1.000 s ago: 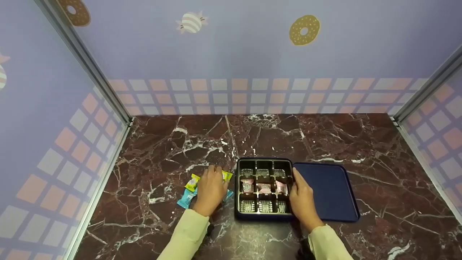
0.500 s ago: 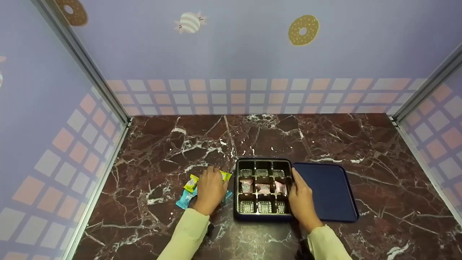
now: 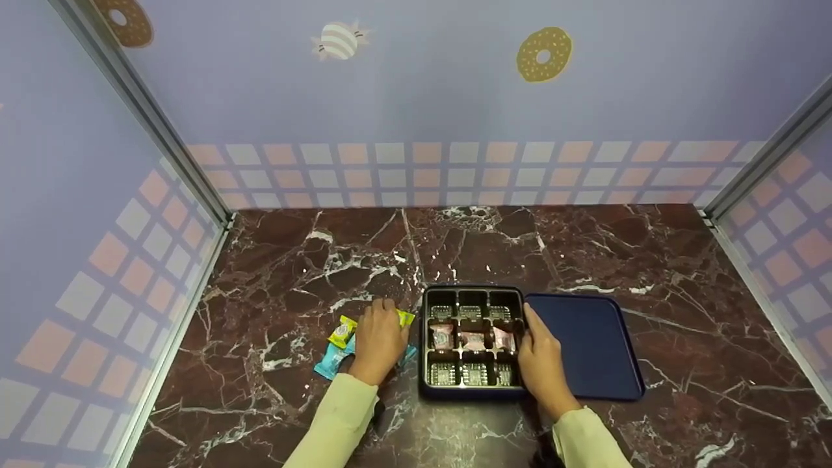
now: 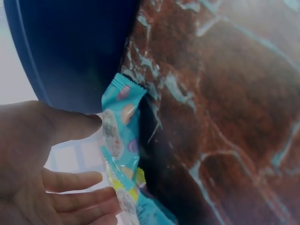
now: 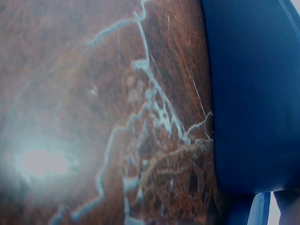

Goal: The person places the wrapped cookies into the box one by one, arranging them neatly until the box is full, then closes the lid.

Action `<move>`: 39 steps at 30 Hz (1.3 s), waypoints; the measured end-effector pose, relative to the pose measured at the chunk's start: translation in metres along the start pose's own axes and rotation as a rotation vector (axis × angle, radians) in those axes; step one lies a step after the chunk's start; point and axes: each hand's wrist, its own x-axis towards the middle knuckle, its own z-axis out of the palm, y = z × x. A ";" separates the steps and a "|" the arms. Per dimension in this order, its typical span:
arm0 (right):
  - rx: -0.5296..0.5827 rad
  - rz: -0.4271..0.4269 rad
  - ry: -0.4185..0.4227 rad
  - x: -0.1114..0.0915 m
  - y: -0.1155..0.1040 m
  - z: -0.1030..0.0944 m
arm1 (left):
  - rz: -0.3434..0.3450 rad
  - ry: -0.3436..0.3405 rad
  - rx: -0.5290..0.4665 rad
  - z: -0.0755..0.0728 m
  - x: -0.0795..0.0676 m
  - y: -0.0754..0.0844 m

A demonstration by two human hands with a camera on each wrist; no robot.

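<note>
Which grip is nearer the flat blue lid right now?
Right. The right grip is at the right side of the box, beside the blue lid; the left grip is across the box, at the wrapped candies.

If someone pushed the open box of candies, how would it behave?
The box is low and broad, so it probably won't tip. It looks straight-sided, so likely stiff. The pink candies inside lie uncovered, so they might jostle.

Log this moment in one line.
left hand: over blue and yellow candies; right hand: against nine-compartment box; pink candies: middle row; blue lid: right of box
</note>
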 end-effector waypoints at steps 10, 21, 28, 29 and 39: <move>0.016 0.009 -0.006 -0.001 -0.001 0.001 | -0.007 -0.007 0.014 0.004 -0.001 -0.003; 0.031 0.020 -0.007 -0.001 0.000 0.002 | 0.042 0.023 0.009 0.006 -0.001 -0.004; 0.028 0.022 -0.005 -0.002 -0.001 0.001 | 0.069 0.047 -0.019 0.009 0.000 -0.002; 0.030 0.023 -0.007 -0.002 -0.001 0.001 | 0.072 0.054 -0.023 0.010 0.000 -0.001; 0.028 0.013 -0.003 -0.001 0.000 0.001 | 0.132 0.139 -0.025 0.014 0.002 0.000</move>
